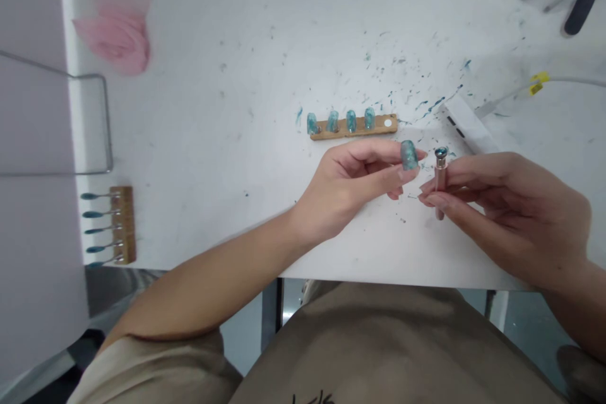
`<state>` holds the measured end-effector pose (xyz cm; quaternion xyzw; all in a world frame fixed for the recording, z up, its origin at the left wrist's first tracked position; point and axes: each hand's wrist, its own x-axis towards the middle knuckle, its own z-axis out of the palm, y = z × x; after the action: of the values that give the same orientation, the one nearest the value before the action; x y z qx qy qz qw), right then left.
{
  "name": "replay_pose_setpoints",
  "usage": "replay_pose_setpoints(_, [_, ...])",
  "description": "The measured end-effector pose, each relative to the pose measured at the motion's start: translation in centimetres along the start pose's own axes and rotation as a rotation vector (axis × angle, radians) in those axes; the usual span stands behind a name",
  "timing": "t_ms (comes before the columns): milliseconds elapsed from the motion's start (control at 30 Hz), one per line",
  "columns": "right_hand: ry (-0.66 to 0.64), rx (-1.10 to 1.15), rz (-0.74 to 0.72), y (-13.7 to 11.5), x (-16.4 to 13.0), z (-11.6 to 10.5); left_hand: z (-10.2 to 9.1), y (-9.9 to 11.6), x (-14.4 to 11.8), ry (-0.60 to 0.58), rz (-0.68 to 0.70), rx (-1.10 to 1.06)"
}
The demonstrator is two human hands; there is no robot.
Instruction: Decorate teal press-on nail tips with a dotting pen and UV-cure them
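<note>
Pinched between the thumb and fingers of my left hand [348,186] is a teal marbled false nail [409,155]. A short rose-gold pen-like tool [440,178] stands nearly upright in the closed fingertips of my right hand [516,214]; its round silver head has a shiny blue-green top. The tool and the held nail are close together but apart. Just beyond my left hand, a wooden strip [354,128] carries several matching teal false nails [351,120] and has a white dot at its right end.
Another wooden holder [124,225] with several teal nails on stems sits at the table's left front. A pink cloth [118,41] lies at the back left, near a bent metal frame [108,120]. A white device [468,123] with a cable is at right. Blue-green smears mark the tabletop [213,113].
</note>
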<state>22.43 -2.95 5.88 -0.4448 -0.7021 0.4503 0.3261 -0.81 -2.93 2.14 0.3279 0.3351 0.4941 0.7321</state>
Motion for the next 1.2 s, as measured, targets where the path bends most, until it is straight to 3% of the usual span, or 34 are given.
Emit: replay_pose_setpoints(1200, [-0.099,-0.024,-0.102,0.36,0.06,-0.31,0.1,0.03,0.12,-0.021,-0.004,0.009])
